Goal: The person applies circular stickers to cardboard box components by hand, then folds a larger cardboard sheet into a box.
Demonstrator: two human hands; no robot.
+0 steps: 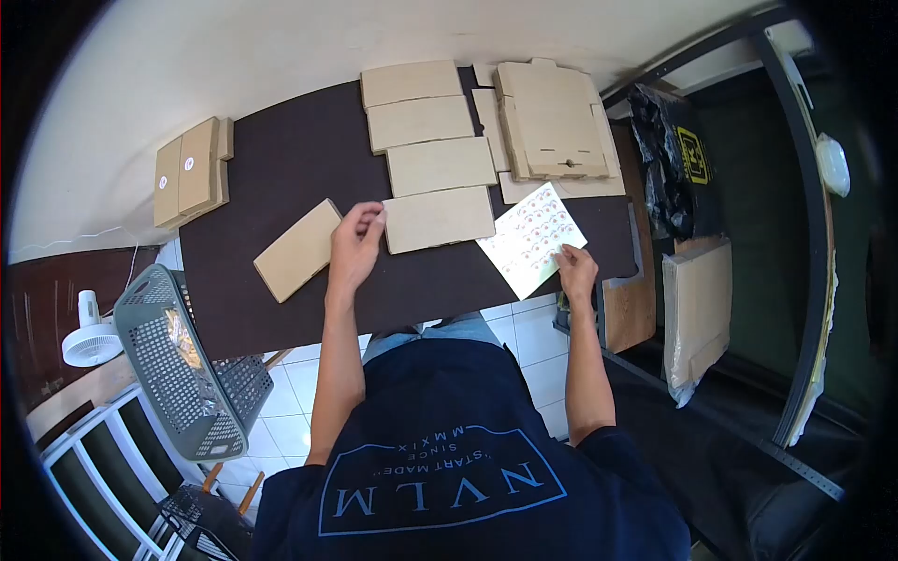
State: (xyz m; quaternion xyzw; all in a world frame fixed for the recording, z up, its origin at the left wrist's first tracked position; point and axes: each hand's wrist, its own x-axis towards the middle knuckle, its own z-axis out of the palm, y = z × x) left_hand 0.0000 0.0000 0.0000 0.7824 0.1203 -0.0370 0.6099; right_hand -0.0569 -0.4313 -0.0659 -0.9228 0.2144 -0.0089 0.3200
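On the dark table, my left hand is at the left end of the nearest cardboard box in a row of flat brown boxes. Its fingers are loosely bent, with no object visible in them. Beside that hand a separate cardboard box lies at an angle, partly hidden by it. My right hand is closed, finger and thumb pinched at the right edge of a sticker sheet. Rows of small round reddish stickers cover the pale sheet. Whether a loose sticker is between those fingertips is too small to tell.
Behind the sheet rests a stack of larger flat cardboard. Boxes with round white stickers stand at the far left. A grey perforated basket and a white fan are left of the table; a metal rack stands right.
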